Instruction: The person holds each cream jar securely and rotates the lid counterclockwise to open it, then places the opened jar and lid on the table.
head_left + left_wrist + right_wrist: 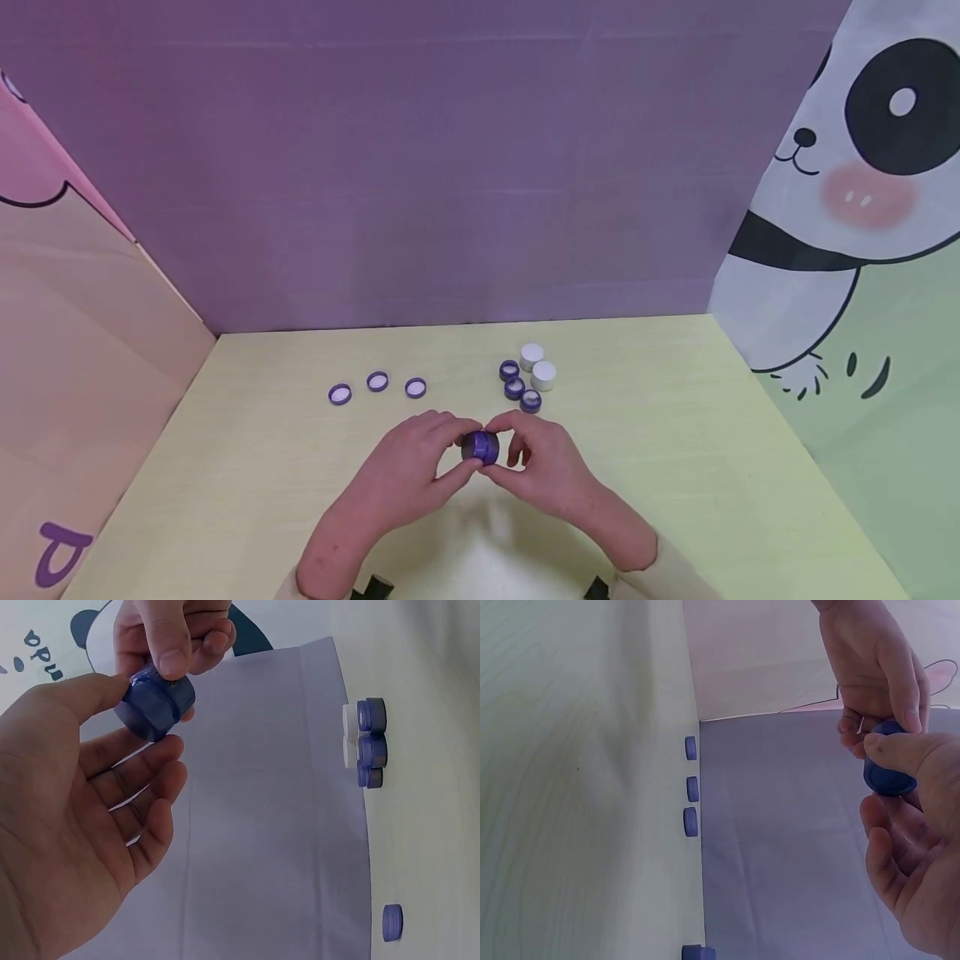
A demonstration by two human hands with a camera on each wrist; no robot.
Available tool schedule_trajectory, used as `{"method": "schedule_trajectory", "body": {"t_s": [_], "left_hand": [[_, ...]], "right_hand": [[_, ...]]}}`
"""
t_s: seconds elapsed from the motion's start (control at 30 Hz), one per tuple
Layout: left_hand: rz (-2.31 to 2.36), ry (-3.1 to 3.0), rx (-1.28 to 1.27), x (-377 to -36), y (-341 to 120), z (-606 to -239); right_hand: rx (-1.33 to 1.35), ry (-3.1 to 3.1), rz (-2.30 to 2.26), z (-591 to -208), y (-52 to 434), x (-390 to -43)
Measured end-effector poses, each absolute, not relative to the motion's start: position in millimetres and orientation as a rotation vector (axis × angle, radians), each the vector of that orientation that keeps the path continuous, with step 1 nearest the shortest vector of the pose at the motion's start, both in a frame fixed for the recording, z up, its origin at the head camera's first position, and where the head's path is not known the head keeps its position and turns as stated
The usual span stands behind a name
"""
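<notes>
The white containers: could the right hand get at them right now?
Probably yes, once it's free: the right hand is busy pinching a purple container together with the left hand. The white containers stand beyond it; small purple jars crowd their left and near sides, but their right seems unblocked.

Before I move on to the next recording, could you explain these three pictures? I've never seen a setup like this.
There is no machine here: a person works with bare hands. The wide picture comes from a camera worn on the head, looking forward and down. The other two come from cameras on the left and right wrists, so the table appears sideways there.

The left hand and right hand together hold a small purple jar above the table. Beyond them, toward the left, lie three shallow purple caps; toward the right, three open-looking purple pots cluster with two white round pieces.
</notes>
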State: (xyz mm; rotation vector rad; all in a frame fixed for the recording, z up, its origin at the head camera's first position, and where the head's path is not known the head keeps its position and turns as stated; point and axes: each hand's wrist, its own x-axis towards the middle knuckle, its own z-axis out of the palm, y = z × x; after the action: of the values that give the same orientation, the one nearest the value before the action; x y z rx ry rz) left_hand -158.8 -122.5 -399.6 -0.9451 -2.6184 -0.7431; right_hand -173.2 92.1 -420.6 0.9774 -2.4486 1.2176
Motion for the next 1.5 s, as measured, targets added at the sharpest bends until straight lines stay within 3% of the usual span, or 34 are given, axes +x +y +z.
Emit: {"method": "schedule_trajectory", "body": {"t_s": [0.57,1.5], "left_hand": [[-0.858,-2.674,-0.831,-161.7,-142.6,-400.4],[-0.784,-2.904,-0.420,-178.0,-196.5,-401.5]], "right_hand": [[0.989,-2.395,1.225,-420.7,97.1,-178.1],[0.913,-2.511,1.293,-419.4,98.2,-176.7]]}}
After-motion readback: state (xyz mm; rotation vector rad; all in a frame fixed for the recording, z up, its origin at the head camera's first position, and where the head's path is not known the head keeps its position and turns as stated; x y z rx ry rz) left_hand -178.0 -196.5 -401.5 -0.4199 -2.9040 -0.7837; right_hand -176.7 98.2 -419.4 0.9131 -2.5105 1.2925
